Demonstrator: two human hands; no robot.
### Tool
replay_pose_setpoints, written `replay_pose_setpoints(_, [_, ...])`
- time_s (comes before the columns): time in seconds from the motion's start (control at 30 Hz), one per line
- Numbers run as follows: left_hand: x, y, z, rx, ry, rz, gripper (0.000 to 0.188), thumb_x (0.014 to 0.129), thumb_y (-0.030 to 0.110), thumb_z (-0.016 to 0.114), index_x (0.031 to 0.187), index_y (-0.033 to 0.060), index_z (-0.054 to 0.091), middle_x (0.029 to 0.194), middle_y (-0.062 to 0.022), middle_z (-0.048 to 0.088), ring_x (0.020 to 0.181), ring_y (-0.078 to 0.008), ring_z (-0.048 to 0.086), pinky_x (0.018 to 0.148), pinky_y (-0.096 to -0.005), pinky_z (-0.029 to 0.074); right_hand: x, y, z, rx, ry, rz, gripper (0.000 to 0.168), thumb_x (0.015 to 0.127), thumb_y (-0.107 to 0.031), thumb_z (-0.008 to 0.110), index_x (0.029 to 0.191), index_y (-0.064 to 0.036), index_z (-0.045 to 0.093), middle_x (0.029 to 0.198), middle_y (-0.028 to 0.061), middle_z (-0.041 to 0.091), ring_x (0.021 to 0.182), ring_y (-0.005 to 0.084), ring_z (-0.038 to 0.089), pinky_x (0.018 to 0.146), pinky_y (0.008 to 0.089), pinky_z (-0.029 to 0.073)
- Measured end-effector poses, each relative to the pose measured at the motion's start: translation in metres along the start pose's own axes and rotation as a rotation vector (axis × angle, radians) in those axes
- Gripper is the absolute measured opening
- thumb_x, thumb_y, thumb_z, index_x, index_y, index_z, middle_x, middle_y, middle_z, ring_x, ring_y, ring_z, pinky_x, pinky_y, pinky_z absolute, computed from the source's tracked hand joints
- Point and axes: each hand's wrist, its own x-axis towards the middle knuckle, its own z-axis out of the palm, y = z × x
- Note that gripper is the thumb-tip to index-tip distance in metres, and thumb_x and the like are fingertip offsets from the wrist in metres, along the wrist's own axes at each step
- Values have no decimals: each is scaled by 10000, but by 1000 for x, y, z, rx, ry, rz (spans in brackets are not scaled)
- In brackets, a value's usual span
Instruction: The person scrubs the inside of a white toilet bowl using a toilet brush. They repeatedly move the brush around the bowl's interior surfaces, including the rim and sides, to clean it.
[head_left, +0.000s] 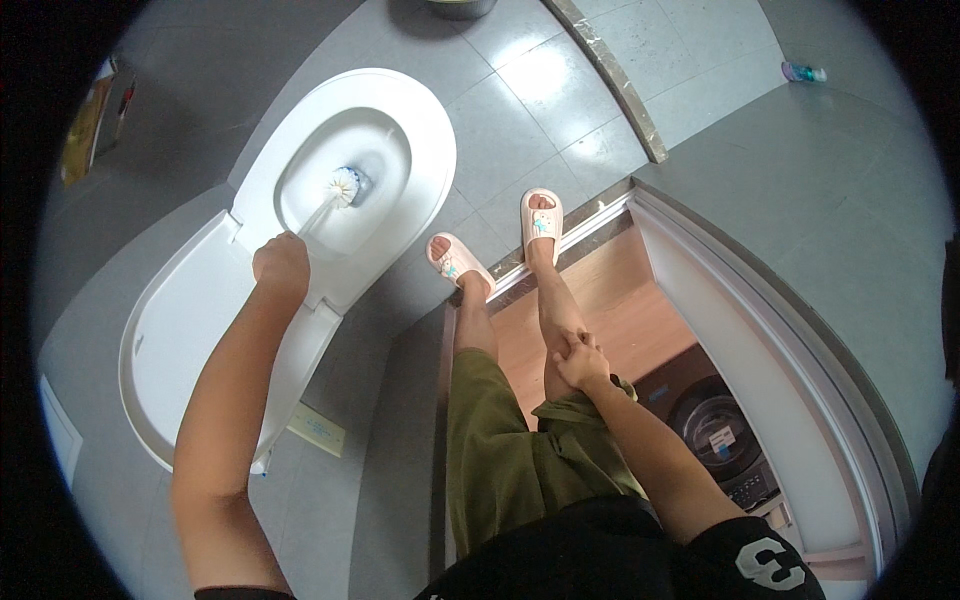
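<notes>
My left hand (283, 262) is closed around the handle of a white toilet brush (321, 213) above the hinge side of the seat. The brush's round head (345, 186) is down in the bowl of the white toilet (431, 142), beside the water at the drain. Behind my left forearm the toilet lid (187, 322) stands raised, and the seat is down on the rim. Resting on my bare right leg (559, 300) just below the green trouser cuff, my right hand (583, 362) holds no object, its fingers slightly apart.
Pink slippers (541, 225) are on my feet at a metal door track (596, 227). Behind me are a sliding door panel (739, 330) and a front-loading washing machine (716, 427). A stone sill (611, 71) crosses the tiles, with a small bottle (802, 73) beyond. A basin (461, 9) stands at the top.
</notes>
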Motion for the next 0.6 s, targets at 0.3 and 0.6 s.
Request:
replay_pose_setpoints(0.3, [50, 31, 34, -155, 57, 40, 186, 942, 111, 587, 1050, 16, 705, 1035, -175, 749, 995, -297, 741, 829, -385, 610, -3, -6, -1, -29, -29, 19, 653, 900, -478, 611, 1504, -300, 438, 1535, 214, 380, 1305, 502, 476, 1071, 530, 464])
replay_pose_setpoints(0.6, [42, 20, -2, -292, 95, 32, 174, 955, 118, 582, 1041, 23, 700, 1063, -174, 728, 1007, -332, 726, 851, -442, 594, 3, -7, 6, -65, 2, 11, 623, 909, -481, 601, 1484, -288, 460, 1527, 213, 371, 1288, 516, 476, 1027, 553, 492])
